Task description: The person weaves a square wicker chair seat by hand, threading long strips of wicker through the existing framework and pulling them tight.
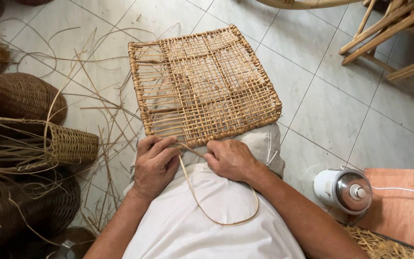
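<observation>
From my remote view, a square woven rattan panel (202, 86) rests on the person's lap over grey floor tiles (341, 115), its near edge pinched by the left hand (155, 165) and right hand (230, 159), both closed around a looping cane strand (202, 206).

Woven panel (204, 84) on lap — baskets (20, 96) left.

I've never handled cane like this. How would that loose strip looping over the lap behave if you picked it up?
Probably springy rather than limp: the cane strip holds a smooth open loop across the lap instead of collapsing. Likely very light, being thin and narrow. It seems to bend easily, curving back toward the left hand and right hand at the woven panel.
</observation>
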